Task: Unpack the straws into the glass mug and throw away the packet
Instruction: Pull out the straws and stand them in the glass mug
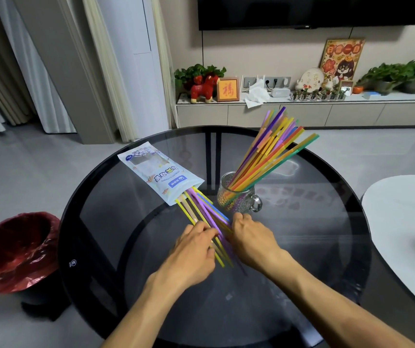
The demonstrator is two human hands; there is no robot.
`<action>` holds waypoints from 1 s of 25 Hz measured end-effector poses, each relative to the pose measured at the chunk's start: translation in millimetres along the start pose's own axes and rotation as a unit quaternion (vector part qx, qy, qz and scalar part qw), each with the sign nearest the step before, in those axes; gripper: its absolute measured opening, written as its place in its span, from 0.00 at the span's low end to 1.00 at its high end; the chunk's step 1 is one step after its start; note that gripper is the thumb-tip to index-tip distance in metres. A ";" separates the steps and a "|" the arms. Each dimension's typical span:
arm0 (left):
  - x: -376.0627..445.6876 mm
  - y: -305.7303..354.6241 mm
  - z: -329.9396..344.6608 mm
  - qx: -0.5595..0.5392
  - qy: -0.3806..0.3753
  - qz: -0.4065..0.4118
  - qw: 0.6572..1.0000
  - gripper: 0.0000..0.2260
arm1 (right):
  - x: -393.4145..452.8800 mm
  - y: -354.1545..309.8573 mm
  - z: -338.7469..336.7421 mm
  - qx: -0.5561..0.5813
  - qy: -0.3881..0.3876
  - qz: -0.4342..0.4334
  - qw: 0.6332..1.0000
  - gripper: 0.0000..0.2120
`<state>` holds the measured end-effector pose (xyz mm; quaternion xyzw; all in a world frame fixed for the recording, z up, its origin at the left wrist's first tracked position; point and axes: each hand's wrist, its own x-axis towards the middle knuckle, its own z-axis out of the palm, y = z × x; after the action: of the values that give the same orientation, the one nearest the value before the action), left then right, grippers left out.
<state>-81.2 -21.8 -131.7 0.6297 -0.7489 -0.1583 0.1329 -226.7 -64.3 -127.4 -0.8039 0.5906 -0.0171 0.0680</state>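
A clear, textured glass mug (236, 197) with its handle to the right stands upright near the middle of the round tabletop (314, 247), holding a fanned bunch of coloured straws (271, 151) that lean up and to the right. Just left of it a pale blue-and-white packet (160, 172) lies flat, its open mouth toward the near edge. A loose sheaf of yellow, purple and blue straws (201, 209) sticks out of that mouth along the glass.

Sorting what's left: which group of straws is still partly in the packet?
The loose bundle of coloured straws lying flat under both hands, not the upright ones in the glass mug.
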 end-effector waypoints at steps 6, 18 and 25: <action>0.2 1.7 -1.5 0.012 -0.006 0.007 1.000 0.20 | -2.2 8.2 -3.5 -0.073 0.039 0.021 0.996 0.12; 1.8 2.8 -0.7 0.023 -0.009 0.006 1.000 0.20 | -3.7 7.0 -9.0 -0.071 0.014 -0.008 0.997 0.12; 0.0 4.2 1.2 0.037 -0.007 -0.002 0.999 0.21 | -2.9 -1.9 -2.8 -0.085 0.019 0.004 0.996 0.12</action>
<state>-85.4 -21.1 -131.1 0.6344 -0.7539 -0.1357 0.1041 -226.0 -61.3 -124.2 -0.8037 0.5946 0.0176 -0.0116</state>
